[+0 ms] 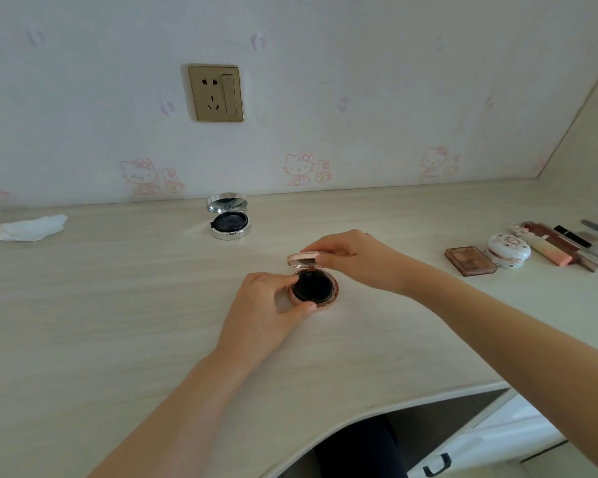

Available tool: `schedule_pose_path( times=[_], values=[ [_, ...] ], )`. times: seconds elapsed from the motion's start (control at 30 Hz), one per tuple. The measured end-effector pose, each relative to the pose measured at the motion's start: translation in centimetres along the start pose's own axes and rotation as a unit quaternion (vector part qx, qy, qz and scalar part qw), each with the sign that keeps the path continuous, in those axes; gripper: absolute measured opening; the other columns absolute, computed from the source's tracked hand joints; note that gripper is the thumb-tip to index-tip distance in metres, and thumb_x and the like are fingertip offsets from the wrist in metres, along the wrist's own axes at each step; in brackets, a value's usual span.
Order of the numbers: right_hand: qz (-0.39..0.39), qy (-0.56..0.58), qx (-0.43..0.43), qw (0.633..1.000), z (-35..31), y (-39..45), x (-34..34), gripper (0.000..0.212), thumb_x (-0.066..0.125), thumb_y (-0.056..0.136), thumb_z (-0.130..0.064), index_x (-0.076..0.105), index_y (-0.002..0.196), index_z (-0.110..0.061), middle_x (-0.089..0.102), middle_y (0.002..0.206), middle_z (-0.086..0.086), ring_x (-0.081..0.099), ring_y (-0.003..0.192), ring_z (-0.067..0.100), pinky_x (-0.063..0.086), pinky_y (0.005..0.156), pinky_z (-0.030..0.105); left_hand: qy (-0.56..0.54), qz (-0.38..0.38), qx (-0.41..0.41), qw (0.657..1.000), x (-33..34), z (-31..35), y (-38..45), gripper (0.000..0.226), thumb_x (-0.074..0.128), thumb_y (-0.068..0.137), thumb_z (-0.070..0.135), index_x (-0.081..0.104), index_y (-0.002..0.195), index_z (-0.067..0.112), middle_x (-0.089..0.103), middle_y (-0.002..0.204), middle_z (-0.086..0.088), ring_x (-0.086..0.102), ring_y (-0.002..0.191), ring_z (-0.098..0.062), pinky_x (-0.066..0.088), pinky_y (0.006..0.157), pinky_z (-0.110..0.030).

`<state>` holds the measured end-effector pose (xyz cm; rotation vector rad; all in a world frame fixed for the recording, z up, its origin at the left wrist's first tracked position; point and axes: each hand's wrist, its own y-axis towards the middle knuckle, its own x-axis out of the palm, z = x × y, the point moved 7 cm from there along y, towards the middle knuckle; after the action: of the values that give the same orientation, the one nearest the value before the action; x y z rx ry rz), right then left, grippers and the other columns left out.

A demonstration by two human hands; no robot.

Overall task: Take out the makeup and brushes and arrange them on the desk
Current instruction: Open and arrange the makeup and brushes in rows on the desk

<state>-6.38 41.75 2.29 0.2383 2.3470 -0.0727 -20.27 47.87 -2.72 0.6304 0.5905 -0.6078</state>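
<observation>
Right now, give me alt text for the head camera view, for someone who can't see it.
Two hands hold an open pink compact on a pale desk: the left hand grips its base, the right hand holds its lid. An open silver compact sits near the wall, a tissue far left, and a palette and other makeup at right.

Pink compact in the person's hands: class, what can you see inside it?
Inside the pink compact lies a round black puff. Whatever is beneath the puff is covered. The lid's inner face cannot be seen.

You see a rose-gold compact (313,288) with black puff; behind it — a silver compact (229,217); pale wood-grain desk (118,305).
</observation>
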Motion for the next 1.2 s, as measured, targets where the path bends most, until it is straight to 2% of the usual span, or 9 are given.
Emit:
schedule_pose_path(
  times=[0.13, 0.3, 0.67, 0.8, 0.9, 1.0, 1.07, 1.13, 1.2],
  values=[
    [0.002, 0.006, 0.014, 1.0, 0.0, 0.9, -0.6, 0.027, 0.048, 0.097, -0.018, 0.066, 0.117, -0.018, 0.069, 0.111, -0.004, 0.061, 0.108, 0.013, 0.044, 0.102, 0.039, -0.003, 0.0, 0.002, 1.0, -0.1, 0.1, 0.0, 0.037, 0.075, 0.071, 0.044, 0.067, 0.107, 0.04, 0.066, 0.099, 0.018, 0.049, 0.103, -0.009, 0.032, 0.08, -0.009],
    [-0.002, 0.027, 0.028, 0.999, 0.2, 1.5, -0.7, 0.027, 0.047, 0.098, -0.019, 0.065, 0.117, -0.017, 0.069, 0.111, 0.0, 0.061, 0.109, 0.017, 0.045, 0.102, 0.043, 0.003, 0.001, 0.0, 1.0, 0.0, 0.0, 0.1, 0.039, 0.075, 0.07, 0.046, 0.066, 0.108, 0.038, 0.066, 0.101, 0.015, 0.048, 0.104, -0.009, 0.031, 0.08, -0.006],
    [-0.016, 0.058, 0.027, 0.998, 0.4, 1.0, -0.5, 0.027, 0.051, 0.097, -0.017, 0.067, 0.119, -0.02, 0.069, 0.114, -0.007, 0.06, 0.112, 0.008, 0.042, 0.106, 0.038, 0.005, -0.007, 0.001, 1.0, -0.1, 0.2, 0.0, 0.034, 0.075, 0.072, 0.045, 0.07, 0.104, 0.034, 0.066, 0.098, 0.014, 0.047, 0.103, -0.01, 0.03, 0.078, -0.008],
    [-0.032, 0.058, 0.025, 0.997, 0.3, 0.7, -0.4, 0.028, 0.052, 0.097, -0.02, 0.065, 0.121, -0.021, 0.067, 0.117, -0.011, 0.059, 0.111, 0.001, 0.043, 0.103, 0.026, 0.003, -0.005, -0.001, 1.0, -0.1, 0.3, 0.0, 0.034, 0.075, 0.072, 0.045, 0.07, 0.103, 0.034, 0.066, 0.098, 0.014, 0.047, 0.104, -0.01, 0.03, 0.078, -0.008],
    [0.022, 0.053, 0.034, 0.998, 0.9, 0.3, -1.2, 0.032, 0.052, 0.097, -0.027, 0.059, 0.128, -0.025, 0.064, 0.123, -0.013, 0.056, 0.111, -0.004, 0.04, 0.092, 0.012, 0.002, 0.0, -0.004, 1.0, -0.2, 0.3, 0.0, 0.034, 0.077, 0.071, 0.043, 0.069, 0.103, 0.034, 0.064, 0.097, 0.017, 0.048, 0.104, -0.012, 0.031, 0.078, -0.014],
    [0.135, 0.044, 0.054, 0.988, 2.3, -1.3, -1.8, 0.039, 0.055, 0.094, -0.029, 0.052, 0.133, -0.023, 0.061, 0.126, -0.009, 0.055, 0.117, 0.003, 0.041, 0.096, 0.016, -0.002, 0.003, -0.006, 1.0, -0.2, 0.3, -0.1, 0.041, 0.076, 0.068, 0.048, 0.067, 0.105, 0.033, 0.064, 0.098, 0.017, 0.049, 0.105, -0.01, 0.033, 0.079, -0.017],
    [0.157, -0.007, 0.062, 0.986, 3.1, -2.7, -0.7, 0.046, 0.057, 0.094, -0.032, 0.046, 0.137, -0.021, 0.058, 0.129, -0.008, 0.052, 0.121, 0.007, 0.041, 0.101, 0.024, -0.003, 0.002, -0.002, 1.0, -0.1, 0.4, 0.0, 0.046, 0.073, 0.064, 0.059, 0.066, 0.102, 0.034, 0.065, 0.097, 0.017, 0.049, 0.103, -0.008, 0.033, 0.078, -0.012],
    [0.162, -0.029, 0.078, 0.983, 3.9, -3.9, 0.6, 0.052, 0.058, 0.092, -0.037, 0.042, 0.14, -0.022, 0.056, 0.131, -0.01, 0.05, 0.121, 0.008, 0.038, 0.096, 0.02, -0.016, 0.006, 0.002, 1.0, -0.2, 0.6, 0.0, 0.055, 0.064, 0.056, 0.077, 0.065, 0.096, 0.039, 0.063, 0.092, 0.022, 0.047, 0.099, -0.002, 0.032, 0.078, -0.004],
    [0.171, -0.03, 0.108, 0.979, 4.8, -4.6, 1.7, 0.055, 0.059, 0.091, -0.039, 0.042, 0.14, -0.023, 0.056, 0.132, -0.01, 0.051, 0.119, 0.01, 0.033, 0.09, 0.016, -0.022, 0.013, 0.005, 1.0, -0.3, 0.7, 0.0, 0.06, 0.057, 0.052, 0.084, 0.065, 0.095, 0.042, 0.062, 0.09, 0.024, 0.047, 0.097, -0.001, 0.03, 0.078, 0.0]
  ],
)
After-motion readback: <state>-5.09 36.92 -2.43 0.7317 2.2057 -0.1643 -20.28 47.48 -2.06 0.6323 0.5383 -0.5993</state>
